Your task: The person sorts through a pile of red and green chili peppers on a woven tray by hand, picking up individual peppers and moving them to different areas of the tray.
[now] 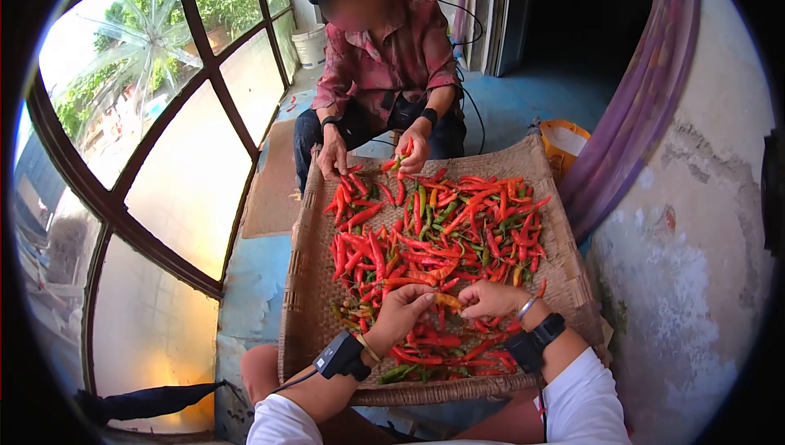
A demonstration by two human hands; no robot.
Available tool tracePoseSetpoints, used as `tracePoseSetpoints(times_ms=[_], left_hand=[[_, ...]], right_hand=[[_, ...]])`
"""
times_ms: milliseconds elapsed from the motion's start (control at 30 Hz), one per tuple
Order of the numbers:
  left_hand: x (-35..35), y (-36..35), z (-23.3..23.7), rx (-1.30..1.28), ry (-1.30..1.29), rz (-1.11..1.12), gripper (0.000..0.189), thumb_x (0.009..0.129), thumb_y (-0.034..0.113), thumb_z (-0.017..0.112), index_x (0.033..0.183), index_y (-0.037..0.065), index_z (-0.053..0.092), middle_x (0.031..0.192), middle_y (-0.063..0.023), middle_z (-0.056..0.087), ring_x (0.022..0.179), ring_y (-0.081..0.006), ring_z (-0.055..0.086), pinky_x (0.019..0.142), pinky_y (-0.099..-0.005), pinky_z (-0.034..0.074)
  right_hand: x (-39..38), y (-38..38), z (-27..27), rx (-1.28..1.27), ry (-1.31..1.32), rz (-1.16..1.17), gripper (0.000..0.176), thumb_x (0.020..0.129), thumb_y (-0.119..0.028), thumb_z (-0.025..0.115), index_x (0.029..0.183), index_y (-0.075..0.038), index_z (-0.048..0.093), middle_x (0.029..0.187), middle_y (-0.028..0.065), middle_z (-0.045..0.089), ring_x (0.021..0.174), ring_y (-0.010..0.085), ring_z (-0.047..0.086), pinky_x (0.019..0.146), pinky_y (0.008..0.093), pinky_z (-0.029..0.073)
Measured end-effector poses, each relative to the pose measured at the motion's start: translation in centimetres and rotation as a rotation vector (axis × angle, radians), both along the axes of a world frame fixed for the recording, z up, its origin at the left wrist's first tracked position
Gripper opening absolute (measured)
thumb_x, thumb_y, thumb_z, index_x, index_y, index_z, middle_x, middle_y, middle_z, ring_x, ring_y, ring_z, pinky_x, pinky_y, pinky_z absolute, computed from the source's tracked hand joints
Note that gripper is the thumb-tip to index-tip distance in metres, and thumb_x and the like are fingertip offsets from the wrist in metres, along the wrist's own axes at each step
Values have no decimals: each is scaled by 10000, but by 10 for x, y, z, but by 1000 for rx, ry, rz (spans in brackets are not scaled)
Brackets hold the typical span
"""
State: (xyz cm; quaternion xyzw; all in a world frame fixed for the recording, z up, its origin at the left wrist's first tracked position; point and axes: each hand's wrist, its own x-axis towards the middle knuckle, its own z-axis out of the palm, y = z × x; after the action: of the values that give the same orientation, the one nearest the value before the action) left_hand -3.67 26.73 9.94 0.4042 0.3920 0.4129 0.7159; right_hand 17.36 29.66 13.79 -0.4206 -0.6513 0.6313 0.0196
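Note:
My left hand [399,314] is closed in a pinch at the near side of a large woven tray [564,237]. Facing it, my right hand [492,299] pinches too. An orange-yellow chili pepper [447,301] stretches between the fingertips of both hands. Under and around my hands lie many red chili peppers [425,261], mixed with green ones [446,212]. Some smaller greenish-brown peppers or stems [353,314] lie left of my left hand. Each of my wrists wears a black strapped device.
Across the tray sits a person [388,69] whose hands hold peppers over its far edge. A window [172,118] with a cracked pane runs along the left. At right are an orange bucket [564,138], a purple curtain [630,118] and a peeling wall [687,241].

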Motion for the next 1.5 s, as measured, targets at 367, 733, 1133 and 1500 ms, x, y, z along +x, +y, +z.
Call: tracePoseSetpoints(times_ms=[367, 733, 1133, 1500], left_hand=[[0, -2, -2, -22, -28, -68, 162, 856, 129, 487, 991, 51, 530, 792, 19, 556, 625, -40, 493, 569, -188, 436], [3, -5, -4, -29, 37, -117, 159, 855, 127, 487, 984, 45, 533, 815, 22, 554, 659, -36, 488, 587, -185, 430], [-3, -2, -9, 575, 655, -114, 231, 792, 158, 548, 982, 26, 541, 885, -59, 556, 795, -174, 526, 675, -298, 439], [-13, 1, -3, 816, 1004, -105, 384, 711, 198, 588, 1052, 48, 494, 1042, -139, 496, 836, -333, 530, 718, -404, 446]], right_hand=[[24, 13, 8, 283, 579, -1091, 172, 791, -135, 555, 887, 8, 543, 649, 29, 550, 495, 61, 496, 421, 176, 392], [0, -12, -32, 466, -569, 312, 339, 672, -261, 630, 960, -94, 569, 882, 105, 598, 861, 278, 554, 730, 377, 435], [1, -24, -1, 437, -593, 482, 383, 666, -267, 664, 967, -62, 544, 905, 116, 586, 880, 289, 547, 720, 370, 434], [23, -39, -30, 425, -678, 324, 321, 673, -291, 658, 890, -88, 536, 784, 98, 588, 768, 263, 568, 647, 368, 429]])
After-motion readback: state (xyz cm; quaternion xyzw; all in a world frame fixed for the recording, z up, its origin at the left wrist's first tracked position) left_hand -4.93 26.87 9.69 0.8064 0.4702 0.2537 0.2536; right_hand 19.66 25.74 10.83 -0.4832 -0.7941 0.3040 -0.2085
